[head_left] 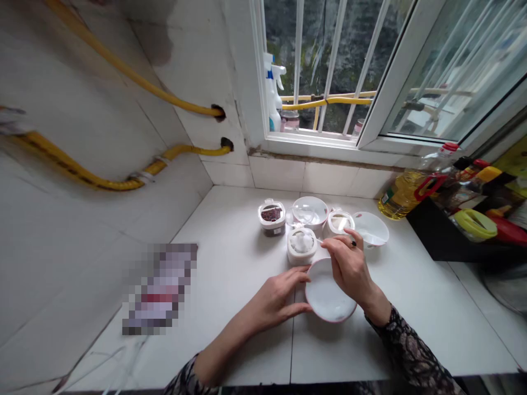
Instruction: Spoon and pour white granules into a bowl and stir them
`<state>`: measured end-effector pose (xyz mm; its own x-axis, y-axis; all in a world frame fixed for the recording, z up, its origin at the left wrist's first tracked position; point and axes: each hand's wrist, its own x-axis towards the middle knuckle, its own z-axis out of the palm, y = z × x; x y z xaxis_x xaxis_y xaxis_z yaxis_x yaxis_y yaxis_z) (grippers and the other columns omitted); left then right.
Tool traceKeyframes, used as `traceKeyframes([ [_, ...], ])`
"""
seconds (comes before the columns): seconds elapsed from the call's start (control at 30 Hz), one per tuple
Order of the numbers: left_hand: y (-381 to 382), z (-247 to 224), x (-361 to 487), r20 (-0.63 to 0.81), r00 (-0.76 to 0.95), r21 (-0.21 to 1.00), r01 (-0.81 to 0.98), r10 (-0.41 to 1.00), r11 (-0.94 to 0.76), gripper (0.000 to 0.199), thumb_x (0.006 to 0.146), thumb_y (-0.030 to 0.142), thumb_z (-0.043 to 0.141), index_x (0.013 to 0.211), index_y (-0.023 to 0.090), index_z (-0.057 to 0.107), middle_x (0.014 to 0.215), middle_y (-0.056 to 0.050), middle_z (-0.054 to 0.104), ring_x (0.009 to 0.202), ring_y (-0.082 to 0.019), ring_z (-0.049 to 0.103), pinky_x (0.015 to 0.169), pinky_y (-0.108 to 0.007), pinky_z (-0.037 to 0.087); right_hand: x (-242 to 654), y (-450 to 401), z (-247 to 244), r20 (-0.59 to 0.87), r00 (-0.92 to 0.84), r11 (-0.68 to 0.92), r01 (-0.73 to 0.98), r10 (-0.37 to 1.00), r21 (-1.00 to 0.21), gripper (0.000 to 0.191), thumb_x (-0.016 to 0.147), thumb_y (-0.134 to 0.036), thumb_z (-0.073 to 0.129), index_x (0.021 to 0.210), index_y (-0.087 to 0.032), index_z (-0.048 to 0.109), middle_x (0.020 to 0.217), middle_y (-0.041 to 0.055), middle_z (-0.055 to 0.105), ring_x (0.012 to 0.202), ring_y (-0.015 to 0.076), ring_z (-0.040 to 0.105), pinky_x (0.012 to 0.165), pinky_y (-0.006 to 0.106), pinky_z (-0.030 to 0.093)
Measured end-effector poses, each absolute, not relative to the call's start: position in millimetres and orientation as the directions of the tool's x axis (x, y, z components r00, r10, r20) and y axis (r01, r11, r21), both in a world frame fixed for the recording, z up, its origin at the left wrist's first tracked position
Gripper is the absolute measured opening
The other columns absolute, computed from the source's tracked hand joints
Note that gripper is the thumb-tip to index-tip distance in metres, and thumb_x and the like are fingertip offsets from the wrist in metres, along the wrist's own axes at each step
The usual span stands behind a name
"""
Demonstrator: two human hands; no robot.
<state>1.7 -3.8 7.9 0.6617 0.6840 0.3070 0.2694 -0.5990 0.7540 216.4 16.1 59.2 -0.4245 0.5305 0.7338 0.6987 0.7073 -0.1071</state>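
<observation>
A white bowl with a pink rim (329, 296) stands near the middle of the counter. My left hand (282, 293) steadies it from the left, thumb and fingers closed about its rim. Above the bowl's far right side, my right hand (348, 266) pinches the thin pale handle of what looks like a small spoon (320, 241). The handle points at an open white jar (302, 255) of white granules; the spoon's head is hard to make out. Behind stand a jar of dark red-brown pieces (272, 219), another white-rimmed jar (341, 221) and two white bowls (310, 206) (373, 227).
An oil bottle (399, 192) and several seasoning bottles stand by a black rack (432, 230) on the right. A pixelated object (162, 291) lies at the left, with a pale cable (132, 362) below it. Yellow pipes (123, 184) run along the left wall.
</observation>
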Motion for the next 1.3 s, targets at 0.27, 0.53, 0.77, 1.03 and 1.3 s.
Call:
traceKeyframes([
  [0.27,-4,7,2,0.327,0.656,0.748,0.261,0.681,-0.610,0.037,0.089,0.042,0.069,0.116,0.022,0.054,0.136,-0.013,0.061,0.129,-0.027,0.057,0.100,-0.039,0.053,217,12,61,0.742,-0.436,0.718,0.691,0.510,-0.088,0.031,0.091,0.002,0.041,0.110,-0.019,0.055,0.089,0.0027,0.073,0.080,0.0171,0.067,0.105,0.044,0.035],
  [0.53,-4,5,2,0.332,0.657,0.728,0.278,0.677,-0.627,0.037,0.090,0.043,0.068,0.117,0.022,0.053,0.136,-0.014,0.061,0.129,-0.028,0.057,0.100,-0.040,0.053,204,17,58,0.737,-0.251,0.690,0.618,0.628,-0.377,0.018,0.097,-0.007,0.047,0.102,-0.022,0.057,0.087,0.0010,0.075,0.076,0.0162,0.068,0.098,0.040,0.043],
  [0.77,-4,4,2,0.330,0.646,0.725,0.294,0.688,-0.623,0.037,0.088,0.043,0.069,0.113,0.021,0.055,0.130,-0.013,0.064,0.126,-0.028,0.060,0.098,-0.038,0.054,186,21,50,0.703,-0.310,0.704,0.602,0.640,-0.376,0.015,0.099,-0.011,0.047,0.102,-0.022,0.057,0.084,0.0008,0.076,0.073,0.0168,0.070,0.096,0.040,0.045],
  [1.03,-4,3,1,0.331,0.659,0.716,0.291,0.675,-0.635,0.038,0.088,0.043,0.069,0.116,0.021,0.054,0.135,-0.016,0.061,0.130,-0.028,0.056,0.101,-0.040,0.052,197,21,50,0.668,-0.167,0.598,0.635,0.725,-0.490,0.012,0.098,-0.015,0.049,0.100,-0.022,0.059,0.085,0.0034,0.078,0.080,0.0210,0.073,0.094,0.044,0.047],
  [1.3,-4,6,2,0.308,0.663,0.744,0.279,0.682,-0.607,0.038,0.088,0.042,0.069,0.117,0.022,0.054,0.137,-0.014,0.060,0.130,-0.028,0.056,0.101,-0.041,0.052,203,14,52,0.532,0.014,0.454,0.502,0.847,-0.736,0.011,0.097,-0.025,0.052,0.096,-0.022,0.062,0.087,0.0062,0.076,0.083,0.0211,0.074,0.074,0.033,0.058],
])
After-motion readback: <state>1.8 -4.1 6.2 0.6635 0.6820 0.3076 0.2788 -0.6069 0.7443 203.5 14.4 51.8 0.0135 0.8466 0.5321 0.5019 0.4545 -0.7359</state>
